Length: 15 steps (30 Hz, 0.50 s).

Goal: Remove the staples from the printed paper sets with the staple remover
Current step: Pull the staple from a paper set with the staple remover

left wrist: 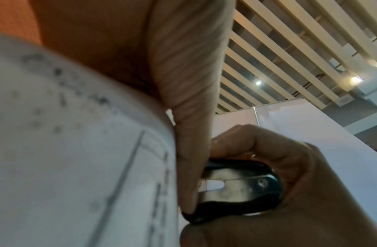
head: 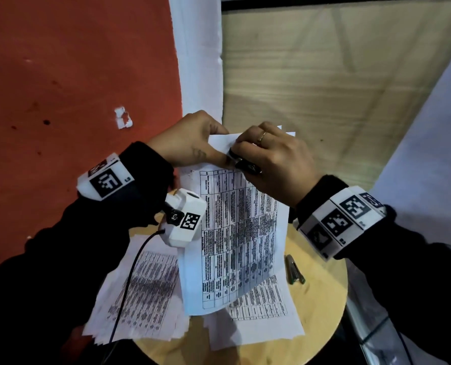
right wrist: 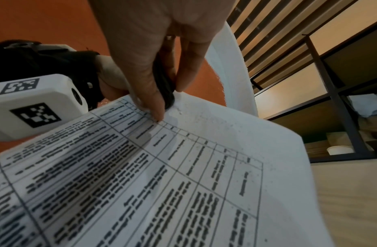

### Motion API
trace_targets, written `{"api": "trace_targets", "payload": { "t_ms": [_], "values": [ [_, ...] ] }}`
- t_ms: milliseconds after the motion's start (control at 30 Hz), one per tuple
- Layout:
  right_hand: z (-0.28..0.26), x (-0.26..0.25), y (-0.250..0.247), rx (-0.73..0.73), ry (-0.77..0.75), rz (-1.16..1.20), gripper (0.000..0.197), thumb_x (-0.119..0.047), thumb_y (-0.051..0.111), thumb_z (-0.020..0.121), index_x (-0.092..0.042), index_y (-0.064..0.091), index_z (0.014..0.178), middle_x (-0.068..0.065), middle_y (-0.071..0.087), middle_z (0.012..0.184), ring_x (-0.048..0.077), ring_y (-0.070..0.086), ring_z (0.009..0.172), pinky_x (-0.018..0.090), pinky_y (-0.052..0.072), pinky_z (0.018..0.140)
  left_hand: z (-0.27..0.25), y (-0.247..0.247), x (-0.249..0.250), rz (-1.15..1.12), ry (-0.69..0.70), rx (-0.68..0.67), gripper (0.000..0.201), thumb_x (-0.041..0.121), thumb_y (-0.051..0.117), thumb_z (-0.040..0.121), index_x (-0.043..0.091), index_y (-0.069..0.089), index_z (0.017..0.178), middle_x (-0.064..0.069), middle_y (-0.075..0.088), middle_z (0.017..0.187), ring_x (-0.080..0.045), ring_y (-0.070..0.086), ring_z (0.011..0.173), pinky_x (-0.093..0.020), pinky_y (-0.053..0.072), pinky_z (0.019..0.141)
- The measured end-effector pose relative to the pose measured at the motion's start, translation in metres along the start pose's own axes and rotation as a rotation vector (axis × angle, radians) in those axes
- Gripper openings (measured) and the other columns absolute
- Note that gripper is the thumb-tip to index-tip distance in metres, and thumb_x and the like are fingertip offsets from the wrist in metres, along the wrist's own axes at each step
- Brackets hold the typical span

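A stapled set of printed table sheets [head: 234, 233] is held up above a round wooden table [head: 324, 299]. My left hand [head: 206, 143] pinches its top left corner, thumb [left wrist: 189, 117] pressed on the front sheet [left wrist: 77, 150]. My right hand [head: 238, 154] grips a black staple remover [head: 245, 164] with metal jaws [left wrist: 236, 187] and holds it against that same corner. In the right wrist view the remover [right wrist: 165, 86] sits between thumb and fingers at the paper's [right wrist: 183, 167] top edge. The staple itself is hidden by the fingers.
More printed sheets lie on the table: a fanned stack [head: 140, 293] at the left and sheets [head: 258, 320] under the held set. A small metal object [head: 294, 270] lies at the table's right side. A black cable [head: 129, 280] hangs from the left wrist camera [head: 184, 219].
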State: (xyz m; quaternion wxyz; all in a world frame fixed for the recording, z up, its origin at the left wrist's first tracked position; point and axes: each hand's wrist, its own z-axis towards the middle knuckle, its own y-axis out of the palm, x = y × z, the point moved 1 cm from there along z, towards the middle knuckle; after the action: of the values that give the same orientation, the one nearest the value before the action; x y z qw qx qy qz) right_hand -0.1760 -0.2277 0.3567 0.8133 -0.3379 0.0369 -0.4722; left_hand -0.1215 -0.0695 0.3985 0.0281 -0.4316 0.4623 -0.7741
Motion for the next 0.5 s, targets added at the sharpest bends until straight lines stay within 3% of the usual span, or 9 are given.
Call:
{"api": "trace_targets", "payload": {
  "t_ms": [200, 300, 367, 433, 500],
  "values": [
    [-0.0016, -0.0025, 0.0008, 0.020, 0.046, 0.038, 0.014, -0.012, 0.055, 0.078, -0.004, 0.067, 0.077, 0.011, 0.064, 0.078, 0.031, 0.059, 0.069, 0.036, 0.050, 0.048, -0.0006, 0.0001, -0.0003, -0.027, -0.013, -0.033, 0.033, 0.046, 0.077, 0.046, 0.018, 0.069, 0.062, -0.004, 0.054, 0.062, -0.010, 0.046, 0.059, -0.028, 0.035, 0.061],
    [-0.0006, -0.0023, 0.0000, 0.020, 0.084, 0.078, 0.011, -0.012, 0.060, 0.075, -0.005, 0.067, 0.078, 0.011, 0.063, 0.077, 0.031, 0.061, 0.070, 0.036, 0.050, 0.049, -0.0016, -0.0016, -0.0007, -0.053, -0.024, -0.050, 0.026, 0.040, 0.081, 0.049, 0.020, 0.070, 0.061, -0.002, 0.056, 0.061, -0.008, 0.047, 0.057, -0.022, 0.035, 0.057],
    [-0.0013, -0.0018, -0.0006, 0.024, 0.159, 0.139, 0.014, -0.012, 0.068, 0.071, -0.006, 0.068, 0.084, 0.010, 0.064, 0.083, 0.032, 0.062, 0.074, 0.038, 0.052, 0.052, -0.0030, -0.0034, -0.0032, -0.093, -0.031, -0.033, 0.030, 0.038, 0.081, 0.054, 0.015, 0.073, 0.070, -0.014, 0.064, 0.067, -0.011, 0.049, 0.063, -0.024, 0.036, 0.061],
    [-0.0018, -0.0004, -0.0020, 0.027, 0.238, 0.230, 0.027, -0.014, 0.074, 0.067, -0.006, 0.066, 0.092, 0.009, 0.064, 0.091, 0.031, 0.062, 0.079, 0.041, 0.053, 0.058, -0.0049, -0.0052, -0.0059, -0.132, -0.022, -0.014, 0.051, 0.041, 0.081, 0.058, 0.000, 0.071, 0.088, -0.032, 0.065, 0.087, -0.018, 0.050, 0.071, -0.031, 0.036, 0.069],
    [-0.0028, 0.0020, -0.0042, 0.043, 0.288, 0.273, 0.036, -0.017, 0.076, 0.064, -0.007, 0.064, 0.096, 0.008, 0.064, 0.096, 0.027, 0.061, 0.084, 0.039, 0.053, 0.064, -0.0075, -0.0064, -0.0071, -0.138, -0.025, -0.003, 0.047, 0.032, 0.084, 0.065, -0.004, 0.069, 0.092, -0.028, 0.066, 0.088, -0.018, 0.052, 0.072, -0.029, 0.038, 0.067]
  ]
}}
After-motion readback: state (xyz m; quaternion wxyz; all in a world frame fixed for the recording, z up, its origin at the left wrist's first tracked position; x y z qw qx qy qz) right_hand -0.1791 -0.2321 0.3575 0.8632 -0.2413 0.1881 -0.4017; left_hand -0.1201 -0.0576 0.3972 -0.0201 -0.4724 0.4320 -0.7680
